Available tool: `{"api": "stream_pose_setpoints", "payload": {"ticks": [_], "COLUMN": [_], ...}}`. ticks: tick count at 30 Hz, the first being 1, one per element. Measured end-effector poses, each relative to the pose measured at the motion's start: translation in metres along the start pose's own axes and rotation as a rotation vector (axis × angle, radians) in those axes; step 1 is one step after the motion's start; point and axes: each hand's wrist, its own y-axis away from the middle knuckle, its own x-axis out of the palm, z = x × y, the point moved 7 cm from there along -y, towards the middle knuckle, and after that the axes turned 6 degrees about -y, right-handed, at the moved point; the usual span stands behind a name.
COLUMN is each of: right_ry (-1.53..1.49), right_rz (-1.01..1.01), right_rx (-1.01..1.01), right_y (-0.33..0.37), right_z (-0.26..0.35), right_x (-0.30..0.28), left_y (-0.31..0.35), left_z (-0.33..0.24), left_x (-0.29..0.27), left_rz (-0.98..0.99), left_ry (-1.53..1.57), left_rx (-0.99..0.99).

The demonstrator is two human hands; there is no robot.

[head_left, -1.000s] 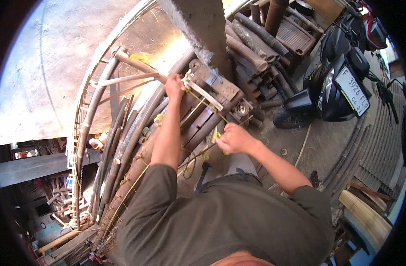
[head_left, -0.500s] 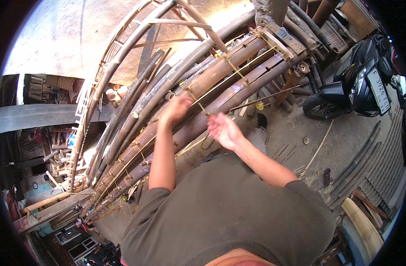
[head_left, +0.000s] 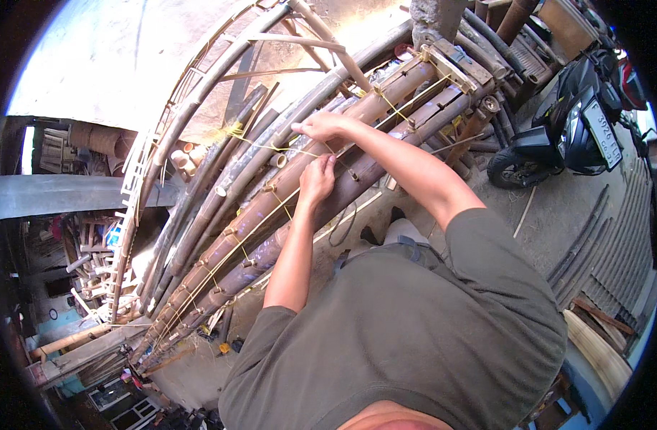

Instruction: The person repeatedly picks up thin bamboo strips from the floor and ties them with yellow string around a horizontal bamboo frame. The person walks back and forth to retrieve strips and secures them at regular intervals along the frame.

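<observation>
Curling left hand [head_left: 316,179] closed on yellow cord [head_left: 277,148] above far pole [head_left: 251,213] of bamboo frame [head_left: 368,166], seemingly steadying the strand
Keeping right hand [head_left: 327,127] just beyond, fingers bent, grip impossible to tell
Trailing cord past frame's far edge across loose, rounded poles [head_left: 246,165]
Spanning smooth, jointed tubes with thin lashings [head_left: 389,105], probably for bracing

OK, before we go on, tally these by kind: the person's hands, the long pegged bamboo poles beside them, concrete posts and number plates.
Hands: 2 (left hand, right hand)
Pegged bamboo poles: 2 (far pole, near pole)
Concrete post: 1
Number plate: 1
Total: 6
</observation>
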Motion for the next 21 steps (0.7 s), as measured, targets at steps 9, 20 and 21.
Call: {"api": "stream_pose_setpoints", "payload": {"ticks": [9, 20, 21], "right_ry": [0.353, -1.879, -1.948], "right_rz": [0.055, -1.4, -1.426], "right_rx": [-0.581, -0.104, -0.085], "right_y": [0.205, 0.294, 0.313], "right_z": [-0.046, -0.223, -0.253], "right_x": [0.073, -0.025, -0.011], "left_y": [0.004, -0.122, -0.122], "left_z": [0.014, 0.057, 0.064], "left_x": [0.004, -0.019, -0.016], "left_rz": [-0.151, -0.297, -0.279], "left_ry": [0.191, -0.044, -0.095], "left_rx": [0.017, 0.029, 0.006]}}
